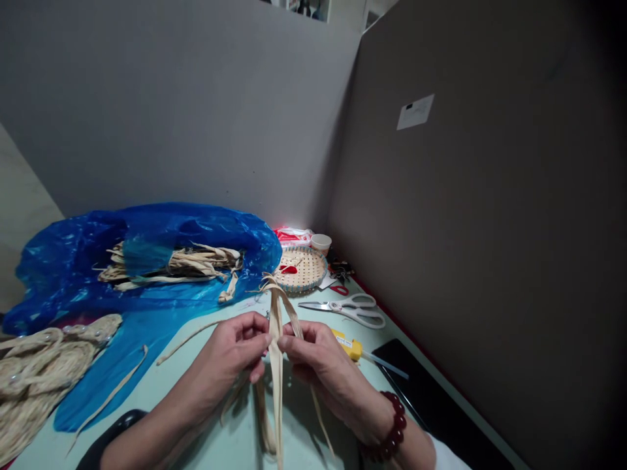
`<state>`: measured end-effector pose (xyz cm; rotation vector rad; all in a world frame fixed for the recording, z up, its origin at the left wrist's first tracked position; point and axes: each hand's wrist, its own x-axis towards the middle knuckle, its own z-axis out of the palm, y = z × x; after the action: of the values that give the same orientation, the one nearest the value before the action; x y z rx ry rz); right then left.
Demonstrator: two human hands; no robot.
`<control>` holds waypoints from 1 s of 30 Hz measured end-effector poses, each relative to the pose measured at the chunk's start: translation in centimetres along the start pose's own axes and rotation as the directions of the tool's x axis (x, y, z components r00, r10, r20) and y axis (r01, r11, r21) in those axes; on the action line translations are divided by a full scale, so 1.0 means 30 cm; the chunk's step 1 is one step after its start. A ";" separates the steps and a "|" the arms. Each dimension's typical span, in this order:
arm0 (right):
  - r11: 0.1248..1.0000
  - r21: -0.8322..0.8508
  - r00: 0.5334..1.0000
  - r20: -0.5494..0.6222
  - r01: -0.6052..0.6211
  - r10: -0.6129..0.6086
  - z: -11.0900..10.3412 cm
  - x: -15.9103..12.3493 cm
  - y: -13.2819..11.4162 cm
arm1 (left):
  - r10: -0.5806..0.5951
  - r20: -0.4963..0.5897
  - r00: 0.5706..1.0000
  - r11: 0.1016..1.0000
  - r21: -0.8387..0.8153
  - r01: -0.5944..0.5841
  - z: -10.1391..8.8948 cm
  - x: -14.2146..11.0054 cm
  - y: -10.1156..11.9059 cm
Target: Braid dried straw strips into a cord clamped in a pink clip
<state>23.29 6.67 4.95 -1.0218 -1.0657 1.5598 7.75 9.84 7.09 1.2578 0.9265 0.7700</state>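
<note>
Several long, flat strips of dried plant fibre (pixel 276 375) run between my two hands, crossing above the table's near middle. My left hand (pixel 240 346) pinches them from the left with thumb and fingers. From the right, my right hand (pixel 313 352) grips the strips too, its thumb pressed close to the left one. The upper ends bend over in loose curls, and the lower ends hang down toward me. Exactly how the strips cross between the fingertips is hidden. White-handled scissors (pixel 350 308) lie just beyond my right hand, beside a yellow glue gun (pixel 349 346).
A blue plastic bag (pixel 147 222) with a fibre bundle (pixel 196 262) lies at the back left. Woven fibre pieces (pixel 44 372) sit at the left. Behind my hands are a round woven tray (pixel 313 267) and a cup (pixel 321 243). A black flat object (pixel 435 405) lies right, along the partition (pixel 465 228).
</note>
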 end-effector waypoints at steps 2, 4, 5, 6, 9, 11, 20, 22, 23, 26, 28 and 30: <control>0.999 0.044 1.000 0.004 -0.011 0.010 0.001 -0.001 0.001 | -0.021 0.017 1.000 0.995 -0.095 0.022 0.005 -0.001 -0.018; 1.000 0.008 1.000 -0.001 0.000 0.000 -0.001 0.001 0.002 | -0.025 0.013 1.000 0.988 -0.149 0.027 0.008 0.001 -0.036; 0.999 -0.041 1.000 -0.009 0.014 -0.015 -0.002 0.003 0.004 | -0.016 0.006 1.000 0.990 -0.140 0.017 0.008 0.005 -0.045; 0.994 -0.102 0.999 -0.028 0.026 -0.029 -0.003 0.005 0.005 | 0.002 0.001 1.000 0.994 -0.109 -0.002 0.007 0.011 -0.056; 0.966 -0.256 0.992 -0.111 0.033 -0.063 0.000 0.011 0.007 | 0.056 -0.017 0.998 0.998 -0.009 -0.057 0.002 0.038 -0.089; 0.960 -0.278 0.987 -0.139 0.035 -0.076 0.005 0.012 0.006 | 0.069 -0.047 0.997 0.998 0.018 -0.068 0.000 0.053 -0.103; 0.972 -0.205 0.992 -0.010 0.118 -0.122 -0.002 0.004 -0.015 | -0.004 -0.061 0.998 1.000 0.012 0.005 0.004 0.017 -0.024; 0.978 -0.177 0.993 -0.020 0.107 -0.112 -0.007 0.006 -0.015 | -0.022 -0.043 0.999 1.000 -0.017 0.021 -0.002 0.012 -0.016; 0.982 -0.165 0.995 -0.022 0.092 -0.097 -0.009 0.007 -0.014 | -0.027 -0.035 0.999 0.999 -0.026 0.026 -0.004 0.012 -0.014; 0.985 -0.164 0.997 -0.037 0.058 -0.065 -0.012 0.009 -0.011 | -0.032 -0.034 0.999 0.999 -0.001 0.032 -0.003 0.014 -0.011; 0.981 -0.184 0.996 -0.053 0.060 -0.070 -0.012 0.009 -0.008 | -0.017 -0.054 0.998 0.999 0.039 0.020 0.002 0.020 -0.014; 0.978 -0.195 0.995 -0.061 0.067 -0.081 -0.011 0.009 -0.004 | 0.008 -0.063 0.998 0.998 0.055 -0.004 0.006 0.026 -0.026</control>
<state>23.56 6.99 4.95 -1.1446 -1.2114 1.3718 8.26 10.34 6.23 1.2903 1.0010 0.7974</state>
